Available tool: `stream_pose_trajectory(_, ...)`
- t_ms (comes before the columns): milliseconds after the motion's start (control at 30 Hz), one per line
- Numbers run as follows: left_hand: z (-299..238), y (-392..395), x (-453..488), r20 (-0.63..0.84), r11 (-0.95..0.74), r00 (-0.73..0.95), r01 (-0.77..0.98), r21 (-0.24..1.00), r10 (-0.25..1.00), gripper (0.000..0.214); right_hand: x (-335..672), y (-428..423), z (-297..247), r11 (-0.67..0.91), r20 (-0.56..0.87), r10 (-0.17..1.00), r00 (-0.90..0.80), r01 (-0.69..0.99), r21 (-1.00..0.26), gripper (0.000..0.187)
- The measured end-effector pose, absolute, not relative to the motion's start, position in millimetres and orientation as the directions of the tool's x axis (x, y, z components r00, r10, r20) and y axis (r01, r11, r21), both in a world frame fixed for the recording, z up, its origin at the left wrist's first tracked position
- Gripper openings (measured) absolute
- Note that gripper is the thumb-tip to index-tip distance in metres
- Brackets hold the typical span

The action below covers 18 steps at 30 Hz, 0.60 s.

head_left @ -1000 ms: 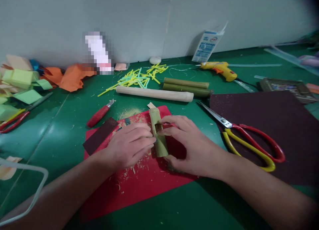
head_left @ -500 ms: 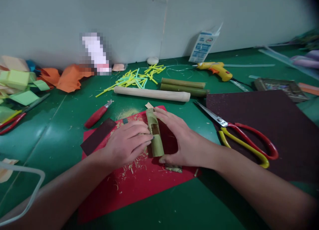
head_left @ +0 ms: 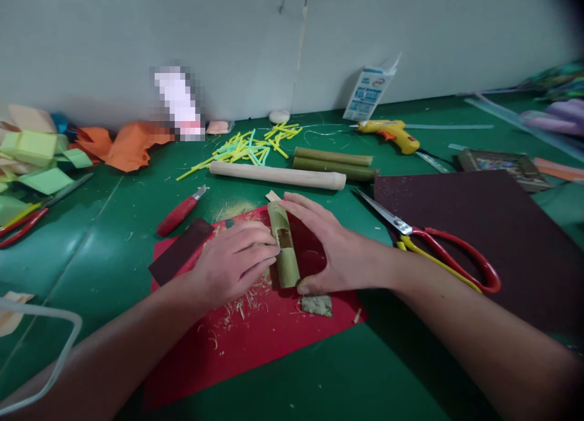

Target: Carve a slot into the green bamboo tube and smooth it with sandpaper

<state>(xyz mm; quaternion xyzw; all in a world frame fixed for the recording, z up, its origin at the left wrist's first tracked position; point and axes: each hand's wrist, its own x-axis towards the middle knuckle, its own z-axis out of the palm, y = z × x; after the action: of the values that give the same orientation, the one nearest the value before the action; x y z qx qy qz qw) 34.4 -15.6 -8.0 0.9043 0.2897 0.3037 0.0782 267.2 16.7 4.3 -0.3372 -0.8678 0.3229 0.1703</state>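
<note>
A short green bamboo piece (head_left: 283, 246) with a rectangular slot cut in its side lies on a red sheet (head_left: 255, 342) strewn with shavings. My right hand (head_left: 333, 244) is wrapped round its right side, thumb at the near end and fingers over the far end. My left hand (head_left: 232, 260) is curled against its left side, fingertips pinched at the slot; whatever they hold is hidden. A small cut chip (head_left: 316, 305) lies just below the right hand.
A red-handled knife (head_left: 180, 213), a dark sandpaper strip (head_left: 180, 250), a wooden dowel (head_left: 278, 175), two bamboo tubes (head_left: 335, 163), red-and-yellow scissors (head_left: 433, 244), a large dark sheet (head_left: 483, 226), a yellow glue gun (head_left: 387, 132), coloured sticks (head_left: 249, 144) and paper scraps (head_left: 45, 159) surround me.
My right hand has shifted from pinching at the slot to cupping the bamboo's right side. The cut chip beneath it has come into view. The left hand has stayed in place.
</note>
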Motion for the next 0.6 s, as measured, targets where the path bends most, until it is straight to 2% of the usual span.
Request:
stream_pose_trajectory(133, -7, -14, 36, 0.519, -0.816, 0.631, 0.478, 0.325, 0.576, 0.016, 264, 21, -2, 0.624, 0.15, 0.66, -0.736, 0.425, -0.656, 0.121)
stream_pose_trajectory(367, -9, -13, 38, 0.501, -0.828, 0.659, 0.471, 0.305, 0.56, 0.016, 260, 19, -6, 0.603, 0.111, 0.659, -0.744, 0.435, -0.669, 0.124)
stream_pose_trajectory(600, -7, -17, 38, 0.499, -0.837, 0.675, 0.477, 0.266, 0.544, 0.016, 256, 15, -9, 0.658, 0.158, 0.633, -0.758, 0.419, -0.626, 0.125)
